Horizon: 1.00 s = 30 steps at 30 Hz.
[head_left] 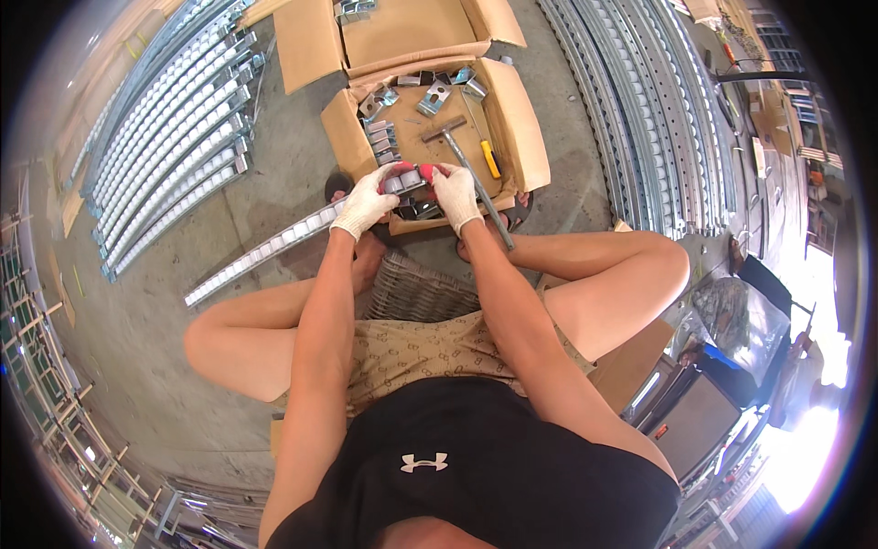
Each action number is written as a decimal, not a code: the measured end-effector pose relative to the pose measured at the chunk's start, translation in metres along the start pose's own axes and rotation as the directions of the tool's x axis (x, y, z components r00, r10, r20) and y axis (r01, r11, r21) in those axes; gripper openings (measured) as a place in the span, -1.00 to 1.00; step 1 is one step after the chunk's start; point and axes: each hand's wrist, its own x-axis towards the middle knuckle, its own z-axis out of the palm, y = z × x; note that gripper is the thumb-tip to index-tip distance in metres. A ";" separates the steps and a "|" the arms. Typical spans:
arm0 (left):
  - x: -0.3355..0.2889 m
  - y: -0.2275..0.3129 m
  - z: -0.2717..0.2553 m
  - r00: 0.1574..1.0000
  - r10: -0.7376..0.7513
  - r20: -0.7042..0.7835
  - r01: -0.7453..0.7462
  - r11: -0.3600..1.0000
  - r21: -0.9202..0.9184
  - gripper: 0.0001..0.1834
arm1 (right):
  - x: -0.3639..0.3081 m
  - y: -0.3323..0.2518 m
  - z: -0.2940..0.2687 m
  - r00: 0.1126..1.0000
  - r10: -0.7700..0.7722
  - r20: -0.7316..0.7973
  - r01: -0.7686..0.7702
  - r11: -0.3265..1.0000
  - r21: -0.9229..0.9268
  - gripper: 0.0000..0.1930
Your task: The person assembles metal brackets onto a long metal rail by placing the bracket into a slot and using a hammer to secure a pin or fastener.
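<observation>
A narrow roller track [274, 245], a metal channel with white rollers, slants from the lower left up to the near edge of an open cardboard box [529, 137]. My left hand [368, 203], in a white glove with red fingertips, is closed round the track near its upper end. At that end my right hand [455, 194], gloved alike, pinches the tip of the track. Its fingers partly hide what lies between them. Inside the box, just beyond my hands, are several bent metal brackets [434, 97], a hammer [453, 146] and a screwdriver with a yellow handle [490, 159].
More roller tracks [174, 151] lie side by side on the floor at the left. Long metal rails [640, 110] are stacked at the right. A second open box [412, 37] stands behind the first. Between my legs is a woven stool [422, 291].
</observation>
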 end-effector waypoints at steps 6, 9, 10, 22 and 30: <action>0.004 -0.015 -0.004 0.995 0.095 0.006 -0.093 0.989 -0.119 -0.29 | -0.026 -0.037 0.021 0.967 -0.252 0.050 0.227 0.748 -0.624 -0.55; 0.008 -0.025 0.003 0.976 0.201 -0.084 -0.196 0.978 0.071 -0.27 | 0.002 -0.034 -0.006 0.912 -0.298 0.281 0.409 0.676 -0.613 -0.67; 0.009 -0.020 0.008 0.965 0.235 -0.117 -0.211 0.960 0.187 -0.25 | 0.009 -0.038 -0.016 0.949 -0.252 0.191 0.316 0.775 -0.547 -0.67; 0.012 -0.014 0.034 0.861 0.398 -0.318 -0.120 0.766 0.632 -0.23 | 0.105 -0.114 0.035 0.913 -0.362 0.188 0.294 0.264 -0.918 -0.29; 0.027 -0.009 0.022 0.941 0.301 -0.153 -0.096 0.674 0.732 -0.20 | 0.123 -0.124 -0.003 0.928 -0.312 0.204 0.333 0.451 -0.828 -0.55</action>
